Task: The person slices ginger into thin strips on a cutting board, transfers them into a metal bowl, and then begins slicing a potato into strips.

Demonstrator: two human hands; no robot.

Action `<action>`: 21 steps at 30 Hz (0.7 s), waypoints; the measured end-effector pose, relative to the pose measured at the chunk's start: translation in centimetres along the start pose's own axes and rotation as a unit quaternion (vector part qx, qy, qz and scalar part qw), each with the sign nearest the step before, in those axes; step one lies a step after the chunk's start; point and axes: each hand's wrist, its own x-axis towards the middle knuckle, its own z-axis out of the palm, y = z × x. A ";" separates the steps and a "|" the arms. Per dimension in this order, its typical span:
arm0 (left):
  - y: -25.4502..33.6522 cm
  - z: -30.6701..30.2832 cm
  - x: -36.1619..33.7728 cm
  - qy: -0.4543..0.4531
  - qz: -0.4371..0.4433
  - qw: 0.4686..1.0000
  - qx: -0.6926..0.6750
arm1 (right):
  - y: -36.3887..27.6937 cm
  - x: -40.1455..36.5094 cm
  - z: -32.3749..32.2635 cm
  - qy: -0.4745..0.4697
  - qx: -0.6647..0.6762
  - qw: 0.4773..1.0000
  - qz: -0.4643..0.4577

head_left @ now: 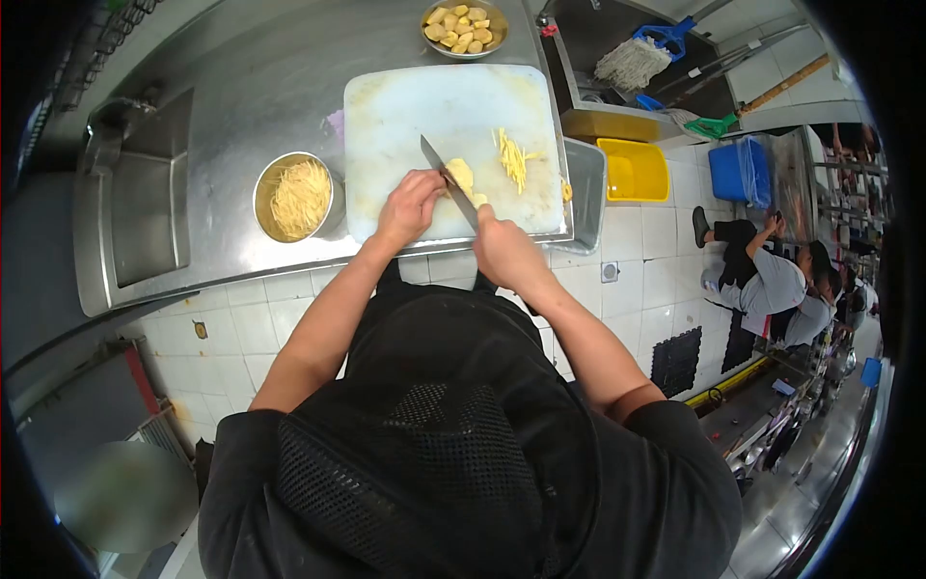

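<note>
In my right hand is the handle of a kitchen knife, its long dark blade slanting up and left across the white cutting board. My left hand has its fingers bent together on the board against the blade's left side, pressing a pale yellow piece mostly hidden under the fingertips. Pale yellow slices, ginger by the look, lie along the right of the blade. Farther right sits a small heap of thin yellow strips. Left of the board, a round metal pot holds many pale shreds.
Behind the board stands a metal bowl of peeled yellow chunks. A sink lies left. Right of the counter are a grey bin, a yellow tub, mops and a blue bin. Other people are at far right.
</note>
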 end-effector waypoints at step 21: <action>-0.1 0.0 0.0 -0.007 0.001 1.000 0.002 | 0.1 -1.6 -1.3 -0.008 -0.001 1.000 -0.003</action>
